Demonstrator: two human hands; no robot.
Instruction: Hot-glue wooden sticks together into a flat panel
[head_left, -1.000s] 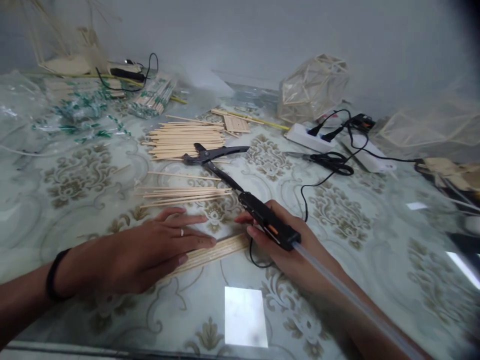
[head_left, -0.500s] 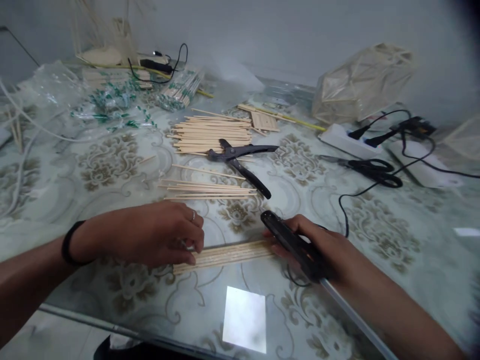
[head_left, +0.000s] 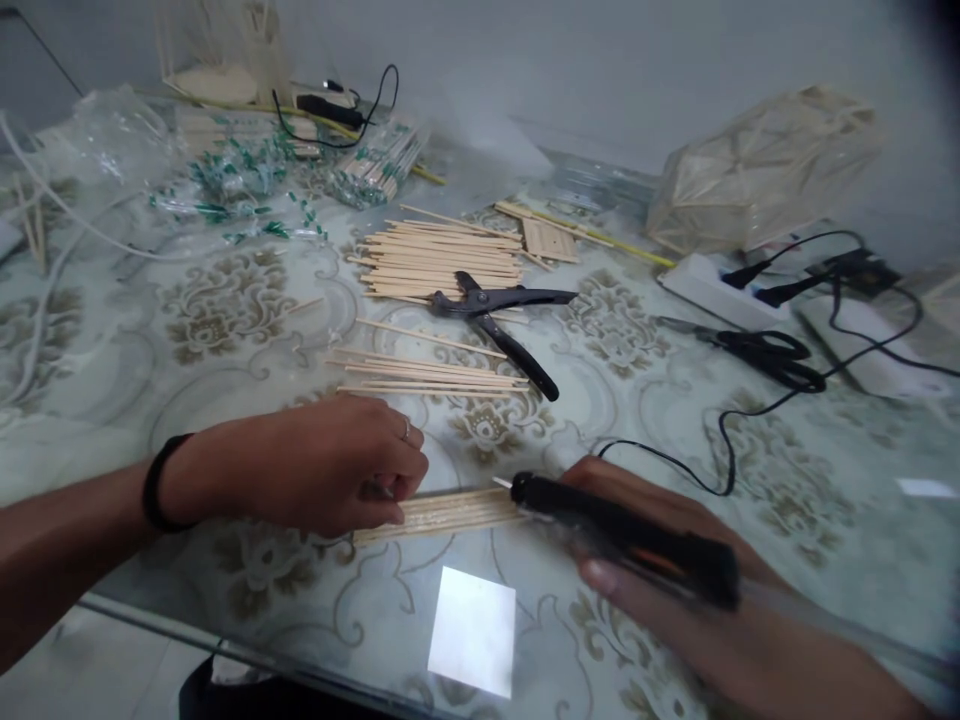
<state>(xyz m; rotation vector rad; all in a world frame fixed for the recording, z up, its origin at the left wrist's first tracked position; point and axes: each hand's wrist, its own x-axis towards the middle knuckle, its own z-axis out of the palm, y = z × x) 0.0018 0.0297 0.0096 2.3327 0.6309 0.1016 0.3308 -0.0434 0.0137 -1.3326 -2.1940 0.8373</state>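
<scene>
Head view: right hand [head_left: 660, 490] has a glue gun [head_left: 630, 537] gripped, nozzle [head_left: 502, 483] near the right end of the stick strip [head_left: 457, 511], which lies flat on the table [head_left: 135, 300]. Left hand [head_left: 337, 465] is curled over the strip's left end, can't tell if it's pinching. Cutters [head_left: 480, 302] lie farther back.

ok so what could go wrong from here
The slim black glue gun in the right hand, if hot, might burn the left hand, curled at the flat row of pale wooden sticks. The gun's pale tip could nudge that row askew. The thin black cord looping across the patterned tabletop might snag.
</scene>
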